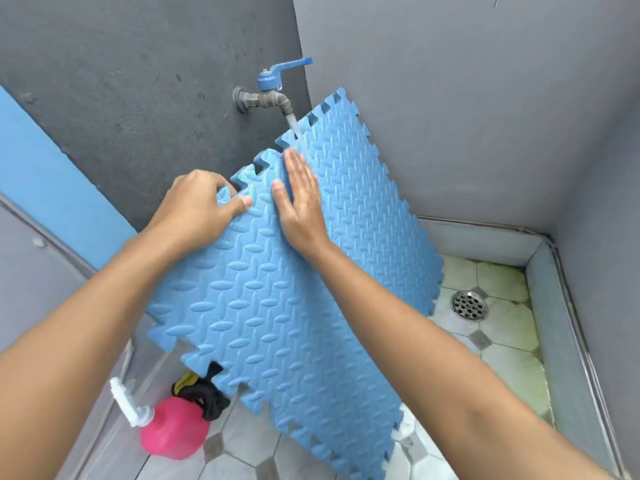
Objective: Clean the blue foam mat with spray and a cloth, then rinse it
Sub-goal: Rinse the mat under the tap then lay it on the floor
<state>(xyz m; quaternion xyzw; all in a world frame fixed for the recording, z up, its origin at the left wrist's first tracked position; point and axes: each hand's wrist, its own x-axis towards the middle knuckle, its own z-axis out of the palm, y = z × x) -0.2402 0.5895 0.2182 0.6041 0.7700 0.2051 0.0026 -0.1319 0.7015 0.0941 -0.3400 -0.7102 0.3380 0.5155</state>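
Note:
The blue foam mat (pixel 277 306) with puzzle-cut edges is held tilted under a wall tap (pixel 273 95) with a blue lever. A thin stream of water runs from the spout onto the mat's upper edge. My left hand (pixel 197 206) grips the mat's upper left edge, thumb on the front face. My right hand (pixel 299 199) lies flat with straight fingers on the wet textured surface just below the stream. A pink spray bottle (pixel 173 433) with a white nozzle stands on the floor at lower left. A dark cloth (pixel 204 393) with a yellow part lies beside it, partly hidden by the mat.
The grey walls meet in a corner behind the mat. The tiled floor (pixel 502 341) has a round metal drain (pixel 469 305) at right and a raised grey kerb along the right wall. A blue painted strip (pixel 52 188) runs along the left wall.

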